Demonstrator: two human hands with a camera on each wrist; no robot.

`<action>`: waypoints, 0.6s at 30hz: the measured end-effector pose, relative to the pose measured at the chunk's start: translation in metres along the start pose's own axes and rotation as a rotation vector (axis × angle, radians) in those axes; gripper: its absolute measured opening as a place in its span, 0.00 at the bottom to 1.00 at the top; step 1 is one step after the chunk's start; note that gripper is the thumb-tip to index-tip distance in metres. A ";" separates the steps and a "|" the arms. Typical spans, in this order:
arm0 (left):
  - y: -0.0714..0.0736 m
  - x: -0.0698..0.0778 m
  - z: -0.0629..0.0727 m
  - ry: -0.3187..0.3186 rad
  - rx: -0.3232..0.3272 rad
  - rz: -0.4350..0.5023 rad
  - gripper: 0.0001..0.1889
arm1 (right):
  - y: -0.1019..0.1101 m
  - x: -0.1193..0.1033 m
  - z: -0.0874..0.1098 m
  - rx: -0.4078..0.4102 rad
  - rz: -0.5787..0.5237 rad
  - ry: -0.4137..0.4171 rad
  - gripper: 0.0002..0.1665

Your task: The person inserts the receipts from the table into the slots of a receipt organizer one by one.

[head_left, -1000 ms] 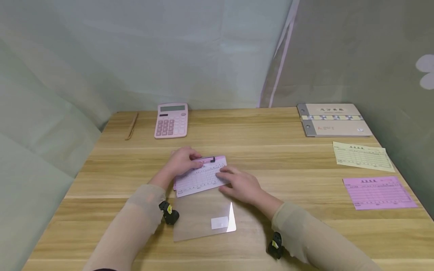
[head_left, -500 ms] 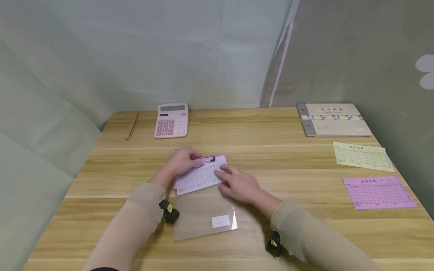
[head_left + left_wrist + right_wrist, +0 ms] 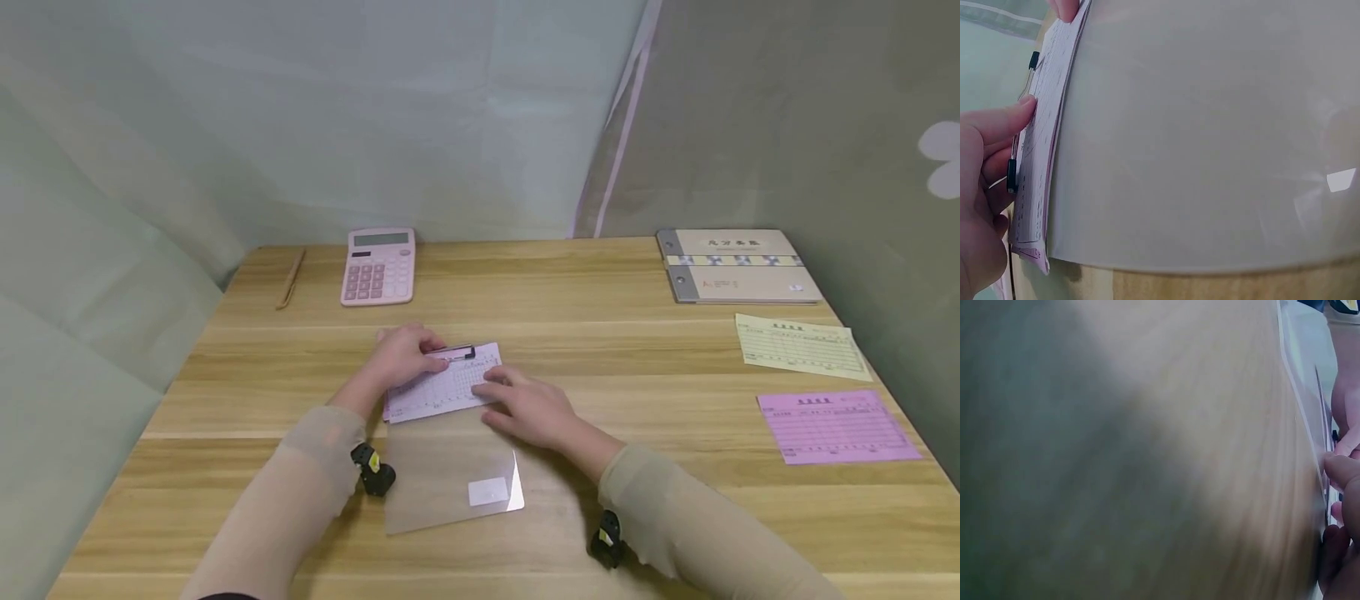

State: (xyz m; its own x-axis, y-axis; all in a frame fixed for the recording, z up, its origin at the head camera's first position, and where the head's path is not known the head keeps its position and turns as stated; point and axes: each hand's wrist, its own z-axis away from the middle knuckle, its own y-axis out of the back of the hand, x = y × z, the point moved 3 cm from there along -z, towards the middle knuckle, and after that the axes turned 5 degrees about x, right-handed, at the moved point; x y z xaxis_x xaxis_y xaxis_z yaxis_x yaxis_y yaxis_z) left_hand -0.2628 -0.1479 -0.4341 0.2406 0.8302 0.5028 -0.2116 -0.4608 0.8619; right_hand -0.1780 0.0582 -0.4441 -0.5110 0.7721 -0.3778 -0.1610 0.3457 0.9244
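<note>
In the head view my left hand (image 3: 402, 358) grips the metal clip (image 3: 470, 353) at the top of a clear clipboard (image 3: 442, 475). The left wrist view shows my left thumb (image 3: 1021, 114) on the clip, with the other fingers curled behind it. White printed slips (image 3: 427, 400) lie at the clip end of the board, and a pink edge (image 3: 1035, 253) shows beneath them. My right hand (image 3: 536, 408) touches the right side of the slips with its fingers spread. The right wrist view catches only part of that hand, at its right edge.
A pink calculator (image 3: 378, 267) and a thin brown stick-like item (image 3: 291, 279) lie at the back left. The ledger book (image 3: 742, 267) sits at the back right. Nearer along that side are a yellow slip (image 3: 802, 347) and a pink slip (image 3: 836, 427).
The white slips have slid upward toward the clip, baring more of the board below them. My right fingers have shifted slightly up and left; the left hand has stayed on the clip.
</note>
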 end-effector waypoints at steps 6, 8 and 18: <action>0.001 0.002 0.001 0.000 0.005 -0.014 0.17 | 0.000 -0.001 0.001 -0.005 0.024 -0.001 0.26; 0.001 0.001 0.001 -0.001 0.005 -0.016 0.16 | 0.000 -0.001 0.001 -0.005 0.027 -0.002 0.26; -0.002 -0.002 0.000 0.009 0.009 -0.002 0.15 | 0.000 -0.002 0.002 0.001 0.024 0.007 0.26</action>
State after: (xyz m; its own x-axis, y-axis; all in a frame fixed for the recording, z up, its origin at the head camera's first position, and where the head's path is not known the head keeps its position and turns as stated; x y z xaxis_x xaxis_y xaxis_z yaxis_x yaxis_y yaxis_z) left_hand -0.2624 -0.1489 -0.4365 0.2329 0.8340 0.5002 -0.2023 -0.4615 0.8638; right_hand -0.1760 0.0579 -0.4432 -0.5205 0.7767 -0.3547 -0.1474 0.3275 0.9333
